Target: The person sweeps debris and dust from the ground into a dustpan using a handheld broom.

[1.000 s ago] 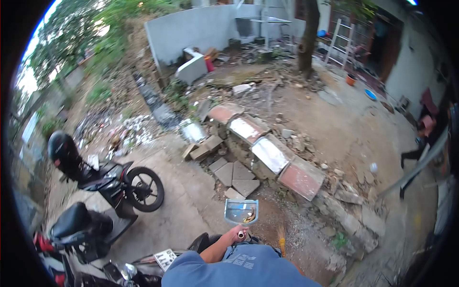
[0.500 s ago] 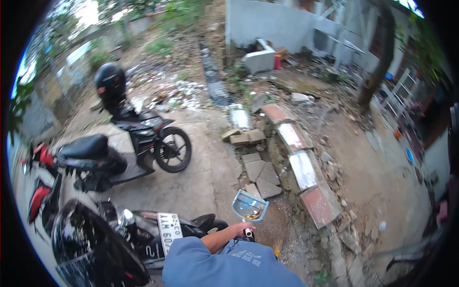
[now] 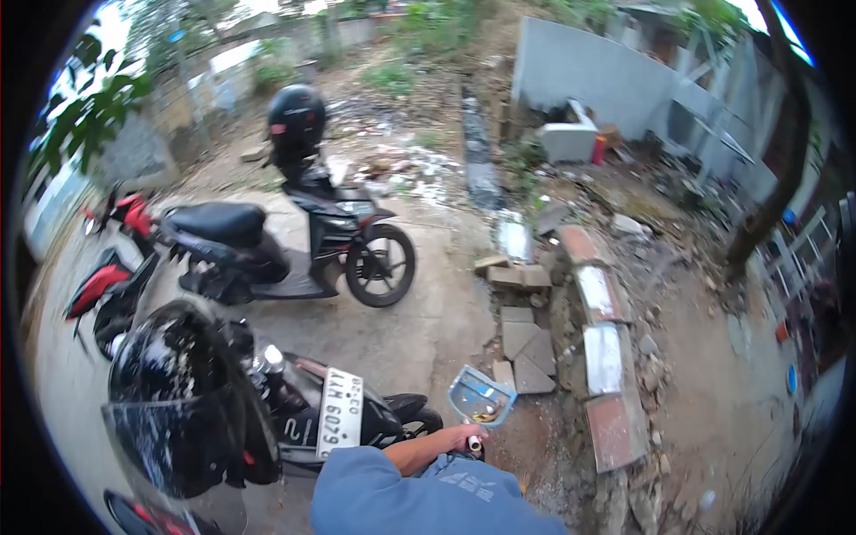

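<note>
My left hand (image 3: 462, 435) is closed around a light-coloured tubular handle (image 3: 474, 442), in front of my blue shirt. Just beyond it, close to the ground, is a blue dustpan (image 3: 456, 392) with some yellowish-brown litter inside. The handle appears to belong to this dustpan, though the joint between them is hidden. My right hand does not show. A small yellowish bit (image 3: 523, 487) peeks out beside my shirt; what it is part of is hidden.
Left stand a motorbike with a number plate (image 3: 341, 413), a dark helmet (image 3: 174, 401) and a black scooter (image 3: 259, 259). To the right runs a low tile-topped wall (image 3: 615, 432). Paving slabs (image 3: 532, 366) lie beyond the dustpan, and litter (image 3: 401, 169) is scattered farther off.
The view has swung left, so the surroundings sit farther right. My left hand keeps its hold on the handle. The yellow bristles beside my shirt are now mostly hidden.
</note>
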Demonstrator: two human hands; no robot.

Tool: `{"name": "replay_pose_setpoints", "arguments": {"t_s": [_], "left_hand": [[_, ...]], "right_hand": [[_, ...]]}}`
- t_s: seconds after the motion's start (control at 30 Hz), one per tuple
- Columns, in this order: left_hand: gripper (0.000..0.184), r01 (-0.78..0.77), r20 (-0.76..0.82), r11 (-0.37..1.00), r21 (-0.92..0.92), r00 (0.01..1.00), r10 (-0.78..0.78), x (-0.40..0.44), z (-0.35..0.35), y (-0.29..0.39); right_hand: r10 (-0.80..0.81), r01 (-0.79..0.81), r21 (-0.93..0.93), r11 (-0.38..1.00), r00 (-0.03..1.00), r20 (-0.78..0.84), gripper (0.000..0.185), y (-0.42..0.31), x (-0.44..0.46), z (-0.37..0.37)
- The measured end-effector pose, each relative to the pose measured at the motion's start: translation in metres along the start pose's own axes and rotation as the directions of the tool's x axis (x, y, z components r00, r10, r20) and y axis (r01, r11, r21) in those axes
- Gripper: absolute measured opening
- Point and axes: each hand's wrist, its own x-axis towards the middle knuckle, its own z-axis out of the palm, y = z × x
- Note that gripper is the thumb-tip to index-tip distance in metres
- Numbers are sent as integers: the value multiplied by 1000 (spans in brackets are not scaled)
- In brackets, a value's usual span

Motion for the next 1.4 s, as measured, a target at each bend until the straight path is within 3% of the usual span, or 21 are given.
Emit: {"name": "replay_pose_setpoints", "arguments": {"t_s": [0.07,0.1,0.17,0.23,0.3,0.37,0.4,0.43,0.47,0.5,0.57,0.6,0.67,0.73,0.8,1.1,1.2,1.4], "left_hand": [[12,37,12,992,-124,999,-36,-50,25,9],[7,42,-8,990,-132,999,-43,-33,17,7],[13,71,28,997,-30,997,-70,-17,7,7],[13,131,28,990,-50,991,-130,-6,2,10],[16,233,-11,971,-55,972,-234,10,-6,16],[16,314,-27,944,-100,948,-318,20,-4,24],[13,308,-21,944,-115,950,-312,21,1,28],[11,303,-17,944,-128,951,-307,18,8,30],[7,318,40,947,-36,948,-317,8,12,30],[4,336,100,940,55,935,-340,8,21,37],[4,354,113,906,232,915,-386,19,28,39],[4,358,108,882,307,907,-406,26,32,39],[4,368,89,825,429,892,-444,38,43,34],[5,358,73,778,516,887,-457,48,56,25],[5,352,55,729,587,881,-470,61,69,19],[8,356,14,536,765,824,-567,81,118,-4],[9,346,11,504,791,816,-578,85,126,-9],[11,345,-2,470,812,808,-589,91,129,-15]], "right_hand": [[11,-12,45,999,1000,22,41,18,-3,1],[16,-18,59,998,999,41,41,27,-4,2],[19,-28,113,993,997,81,40,45,-7,11],[11,-23,116,993,994,107,40,55,-5,23],[72,-73,-14,997,997,-42,30,36,-23,25],[2,-2,-8,1000,997,-71,44,39,-20,31],[29,-16,126,992,994,-101,44,40,-20,35],[19,-3,99,995,987,-158,43,44,-22,41],[15,1,77,997,977,-215,42,48,-21,50],[62,-8,218,976,968,-243,42,50,-22,57],[2,37,115,993,945,-326,42,65,-21,72],[56,25,224,974,936,-347,42,77,-24,82],[-388,401,-60,914,823,-415,43,103,-37,98],[-299,344,23,939,846,-442,42,105,-51,105],[180,-31,364,931,907,-380,41,92,-63,108],[319,-124,576,808,914,-250,37,106,-66,147],[390,-88,623,778,844,-369,32,104,-80,160],[444,-118,683,721,836,-324,31,97,-114,159]]}}
